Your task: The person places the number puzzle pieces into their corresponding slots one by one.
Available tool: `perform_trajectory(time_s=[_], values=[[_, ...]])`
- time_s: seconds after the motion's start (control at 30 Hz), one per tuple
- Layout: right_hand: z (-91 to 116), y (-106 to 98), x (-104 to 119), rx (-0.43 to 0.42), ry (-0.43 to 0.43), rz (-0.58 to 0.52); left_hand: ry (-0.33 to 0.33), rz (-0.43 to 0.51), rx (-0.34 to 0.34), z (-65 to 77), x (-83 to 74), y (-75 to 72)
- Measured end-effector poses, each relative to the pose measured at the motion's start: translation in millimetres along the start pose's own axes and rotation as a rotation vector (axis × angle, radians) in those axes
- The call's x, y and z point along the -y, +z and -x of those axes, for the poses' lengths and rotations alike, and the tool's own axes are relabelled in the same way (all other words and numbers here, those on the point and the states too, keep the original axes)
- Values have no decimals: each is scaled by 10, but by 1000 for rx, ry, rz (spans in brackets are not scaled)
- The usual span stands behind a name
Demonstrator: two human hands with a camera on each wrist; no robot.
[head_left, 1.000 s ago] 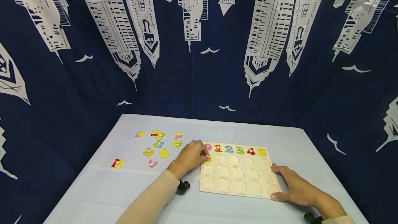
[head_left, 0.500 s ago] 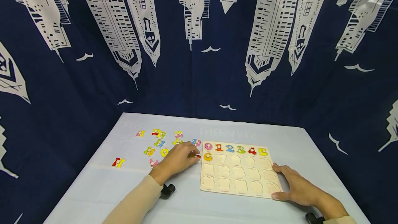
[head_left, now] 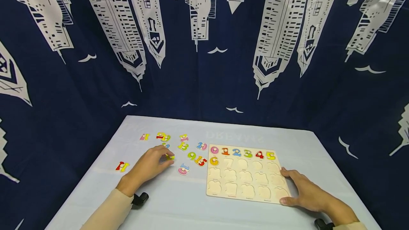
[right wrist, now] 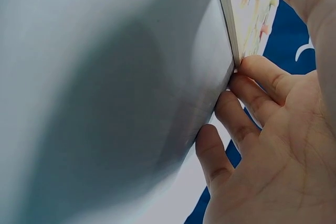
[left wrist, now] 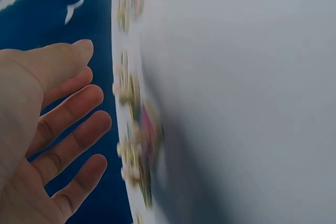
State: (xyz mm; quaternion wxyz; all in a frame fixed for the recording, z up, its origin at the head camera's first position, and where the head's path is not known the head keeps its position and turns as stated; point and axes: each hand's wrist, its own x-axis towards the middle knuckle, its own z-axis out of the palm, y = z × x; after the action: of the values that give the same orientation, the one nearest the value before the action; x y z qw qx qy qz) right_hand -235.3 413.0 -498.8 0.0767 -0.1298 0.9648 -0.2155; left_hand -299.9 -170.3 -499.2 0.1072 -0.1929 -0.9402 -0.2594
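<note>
My left hand hovers over the loose number pieces, its fingertips close to a yellow piece partly hidden beneath them. In the left wrist view its fingers are spread, and nothing shows between them. My right hand rests at the right edge of a wooden number puzzle board. Its thumb touches near the lower corner and its other fingers touch further up. The right wrist view shows those fingers fairly straight against the board edge. Numbers 0 to 5 fill the top row, and an orange 6 sits in the second row.
Between left hand and board lie a green 9, a red 15, a pink piece and a blue-pink 20. Several others lie behind the hand, including a green 13. A red-yellow piece lies far left.
My left hand has left the 6 in its slot and moved left across the table, uncovering the 9, 15 and pink piece. My right hand stays at the board.
</note>
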Motion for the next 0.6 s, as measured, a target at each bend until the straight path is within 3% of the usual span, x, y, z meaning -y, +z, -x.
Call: perform_trajectory(time_s=[0.23,0.6], values=[[-3,-5,-22,0,1,7,-22,-21,4,203,243,-179],[-17,24,-41,-6,-7,1,-45,-43,66,308,345,-184]])
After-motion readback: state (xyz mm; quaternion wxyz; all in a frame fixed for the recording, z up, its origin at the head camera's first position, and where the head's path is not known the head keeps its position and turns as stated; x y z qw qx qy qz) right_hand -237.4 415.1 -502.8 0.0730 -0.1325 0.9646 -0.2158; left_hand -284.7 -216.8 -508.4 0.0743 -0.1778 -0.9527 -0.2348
